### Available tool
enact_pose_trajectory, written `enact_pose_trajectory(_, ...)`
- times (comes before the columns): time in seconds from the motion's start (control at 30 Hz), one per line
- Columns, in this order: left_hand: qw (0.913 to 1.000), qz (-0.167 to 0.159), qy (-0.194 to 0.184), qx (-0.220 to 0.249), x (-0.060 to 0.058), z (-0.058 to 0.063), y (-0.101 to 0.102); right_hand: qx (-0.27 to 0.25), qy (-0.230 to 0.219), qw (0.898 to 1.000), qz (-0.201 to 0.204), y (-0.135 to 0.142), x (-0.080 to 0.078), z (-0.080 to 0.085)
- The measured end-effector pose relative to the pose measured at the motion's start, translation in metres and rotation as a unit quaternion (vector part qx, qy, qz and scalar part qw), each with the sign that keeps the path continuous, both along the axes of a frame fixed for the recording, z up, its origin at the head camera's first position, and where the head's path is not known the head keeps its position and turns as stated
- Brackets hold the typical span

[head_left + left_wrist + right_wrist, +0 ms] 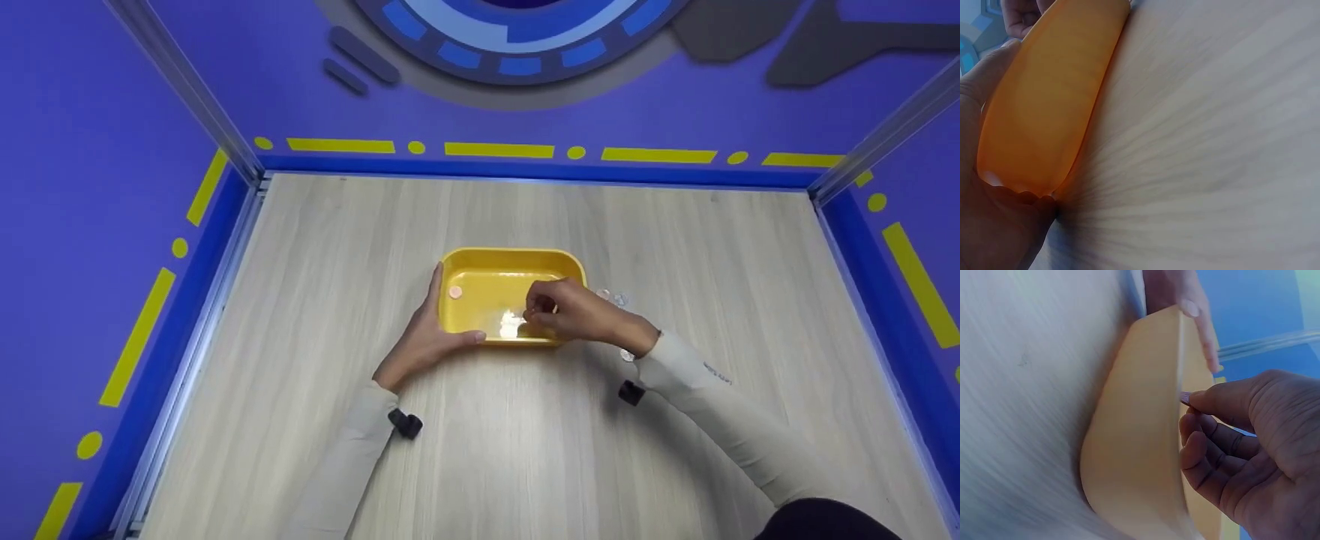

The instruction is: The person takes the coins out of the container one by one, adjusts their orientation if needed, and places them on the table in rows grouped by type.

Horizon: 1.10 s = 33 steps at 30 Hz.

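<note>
A yellow plastic bin stands on the table, with a pinkish coin lying inside near its left wall. My left hand grips the bin's near left corner, thumb on the front rim and fingers along the left side; the left wrist view shows the bin's outer wall in that grasp. Over the bin's right part is my right hand. Its thumb and forefinger pinch a small thin coin, seen nearly edge-on beside the rim in the right wrist view. The other fingers are curled.
To the right of the bin lie a few coins on the table: one silvery coin, another partly behind the right hand, and one coin by the right wrist. Blue walls with yellow marks enclose the wooden table at the back and sides.
</note>
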<state>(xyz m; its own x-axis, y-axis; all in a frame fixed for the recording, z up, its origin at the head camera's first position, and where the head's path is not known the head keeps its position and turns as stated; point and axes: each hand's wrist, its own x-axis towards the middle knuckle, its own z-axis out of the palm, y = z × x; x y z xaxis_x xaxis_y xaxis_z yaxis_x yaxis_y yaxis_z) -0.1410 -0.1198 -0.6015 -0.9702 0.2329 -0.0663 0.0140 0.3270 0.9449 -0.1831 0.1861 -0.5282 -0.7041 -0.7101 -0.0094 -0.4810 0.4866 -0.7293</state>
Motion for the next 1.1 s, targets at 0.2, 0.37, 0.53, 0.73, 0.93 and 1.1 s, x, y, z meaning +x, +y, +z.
enact_pose_trajectory(0.2, 1.0, -0.001, 0.001, -0.001, 0.0, 0.001, 0.0, -0.024, 0.009, 0.999, -0.04, 0.019, 0.004, 0.007)
enact_pose_trajectory(0.37, 1.0, 0.0, -0.001, 0.0, 0.001, 0.001, 0.0, -0.032, 0.01, 0.997, -0.075, 0.034, 0.006, 0.005)
enact_pose_trajectory(0.53, 1.0, 0.002, -0.004, -0.006, 0.001, 0.001, -0.001, -0.042, 0.007, 0.994, -0.105, 0.049, 0.008, 0.001)
enact_pose_trajectory(0.73, 0.9999, 0.006, -0.003, -0.008, 0.001, 0.001, 0.0, -0.058, -0.02, 0.988, -0.144, 0.065, 0.012, -0.002)
enact_pose_trajectory(0.93, 1.0, 0.006, -0.004, -0.004, 0.001, 0.001, 0.0, -0.078, -0.057, 0.978, -0.184, 0.077, 0.018, -0.007)
enact_pose_trajectory(1.1, 1.0, 0.007, -0.006, -0.002, 0.001, 0.001, 0.001, -0.089, -0.057, 0.974, -0.199, 0.083, 0.023, -0.013)
